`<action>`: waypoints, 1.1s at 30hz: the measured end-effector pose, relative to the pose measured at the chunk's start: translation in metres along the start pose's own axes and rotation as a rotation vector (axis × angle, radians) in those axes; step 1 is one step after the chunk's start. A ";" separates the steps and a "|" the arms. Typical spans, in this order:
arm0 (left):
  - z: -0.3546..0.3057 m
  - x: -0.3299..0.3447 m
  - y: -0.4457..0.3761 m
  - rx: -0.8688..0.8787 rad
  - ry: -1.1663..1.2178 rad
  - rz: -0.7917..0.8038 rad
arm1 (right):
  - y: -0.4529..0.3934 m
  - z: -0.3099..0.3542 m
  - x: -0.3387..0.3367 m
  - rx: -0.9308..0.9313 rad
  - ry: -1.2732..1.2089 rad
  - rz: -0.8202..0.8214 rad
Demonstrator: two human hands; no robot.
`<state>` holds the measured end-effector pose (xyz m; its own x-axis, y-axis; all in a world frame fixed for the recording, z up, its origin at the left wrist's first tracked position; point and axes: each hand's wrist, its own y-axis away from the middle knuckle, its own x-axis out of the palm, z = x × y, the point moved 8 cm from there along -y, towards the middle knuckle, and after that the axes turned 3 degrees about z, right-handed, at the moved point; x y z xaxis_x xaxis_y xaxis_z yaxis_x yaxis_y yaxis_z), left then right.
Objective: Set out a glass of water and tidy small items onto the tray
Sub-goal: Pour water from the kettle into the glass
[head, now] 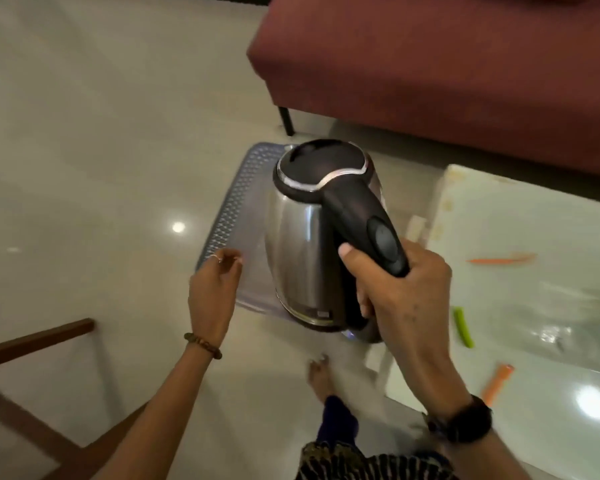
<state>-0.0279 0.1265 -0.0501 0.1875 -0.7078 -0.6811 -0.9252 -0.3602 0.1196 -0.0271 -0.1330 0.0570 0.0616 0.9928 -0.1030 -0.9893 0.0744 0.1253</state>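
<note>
Our left hand (213,292) pinches the near corner of the tray (229,202), which is over the floor. The kettle (302,237) overlaps it, handle wrapped by our right hand (406,299). We should keep the kettle upright and the tray level, bringing both to the table (499,220), where the sticks (463,327) lie.

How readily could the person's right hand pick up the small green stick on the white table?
Probably not yet: the right hand grips the black handle of the stainless-steel kettle, so it is occupied. The green stick lies uncovered on the table; the left hand holds the bluish perforated tray.
</note>
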 end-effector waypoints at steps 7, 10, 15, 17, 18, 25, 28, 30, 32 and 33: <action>0.096 -0.005 -0.066 -0.189 -0.297 0.185 | -0.055 -0.027 0.132 0.004 -0.041 -0.105; 0.111 -0.005 -0.073 -0.190 -0.212 0.137 | -0.066 -0.049 0.163 0.025 -0.015 -0.171; 0.127 -0.010 -0.080 -0.212 -0.102 0.139 | -0.051 -0.086 0.195 0.005 -0.069 -0.267; 0.127 -0.009 -0.083 -0.194 -0.065 0.183 | -0.039 -0.099 0.216 0.000 -0.092 -0.169; 0.127 -0.009 -0.084 -0.179 -0.076 0.189 | -0.032 -0.107 0.225 0.001 -0.102 -0.110; 0.123 -0.006 -0.081 -0.064 -0.218 0.190 | -0.004 -0.146 0.229 0.100 -0.106 0.282; 0.114 -0.012 -0.055 -0.068 -0.188 0.017 | -0.006 -0.148 0.216 0.109 -0.059 0.476; 0.101 -0.018 -0.023 -0.113 -0.084 -0.216 | -0.008 -0.150 0.186 0.081 -0.048 0.448; 0.088 -0.009 0.018 -0.174 0.054 -0.322 | -0.010 -0.155 0.143 0.067 -0.034 0.344; 0.080 0.004 0.039 -0.212 0.104 -0.309 | -0.010 -0.159 0.117 0.064 -0.020 0.292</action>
<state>-0.0898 0.1581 -0.1061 0.4893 -0.5999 -0.6330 -0.7332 -0.6760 0.0738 -0.0313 -0.0323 -0.1129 -0.2216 0.9745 -0.0339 -0.9551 -0.2100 0.2089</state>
